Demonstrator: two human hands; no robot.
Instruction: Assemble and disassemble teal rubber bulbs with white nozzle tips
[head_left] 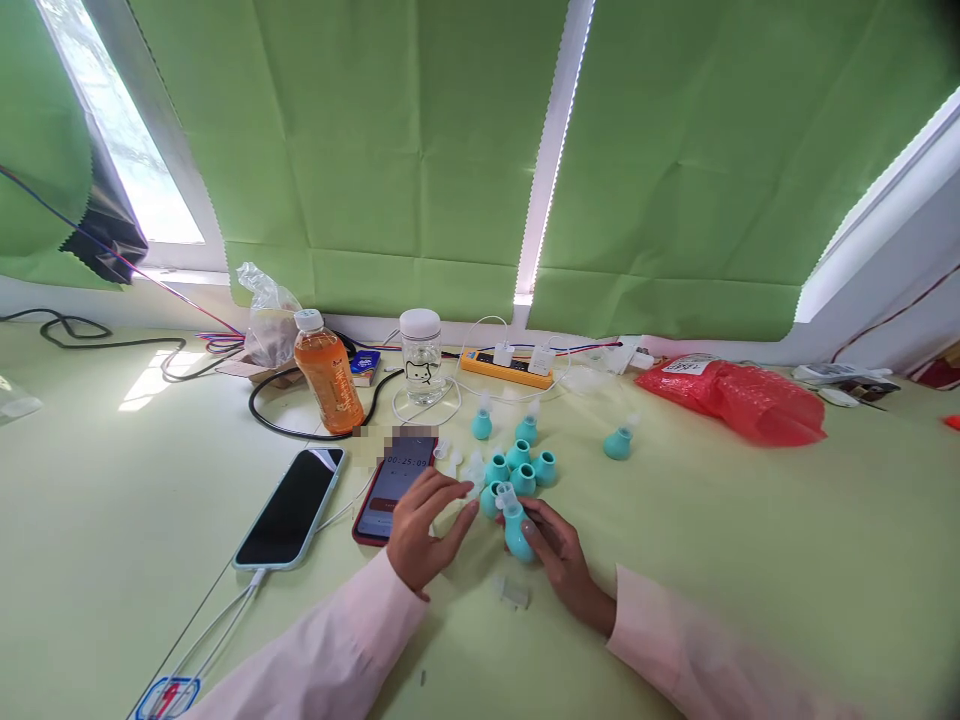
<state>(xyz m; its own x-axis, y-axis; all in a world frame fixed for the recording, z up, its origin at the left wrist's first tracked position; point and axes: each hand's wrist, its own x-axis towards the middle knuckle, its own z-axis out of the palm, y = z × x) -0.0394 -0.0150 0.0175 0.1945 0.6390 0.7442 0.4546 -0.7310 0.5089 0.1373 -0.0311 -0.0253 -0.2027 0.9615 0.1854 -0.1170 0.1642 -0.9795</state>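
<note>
My right hand [566, 560] is closed around a teal squeeze bulb [517, 535], held tilted with a clear plastic piece [507, 497] at its mouth. My left hand [429, 525] is just left of it, thumb and fingers apart with nothing seen between them. Its fingertips are close to several small clear plastic parts [474, 468]. Beyond the held bulb stands a cluster of open-mouthed teal bulbs [523, 478]. Farther back, one bulb [481, 424], another bulb [526, 430] and a third bulb [618, 443] have clear tips fitted.
A running-timer phone [390, 490] lies by my left hand, with a charging phone [291, 508] farther left. Behind stand an orange drink bottle [330, 375], a clear jar [421, 360] and a power strip [506, 370]. A red bubble-wrap package [739, 397] lies right. A small clear piece [513, 592] sits in front.
</note>
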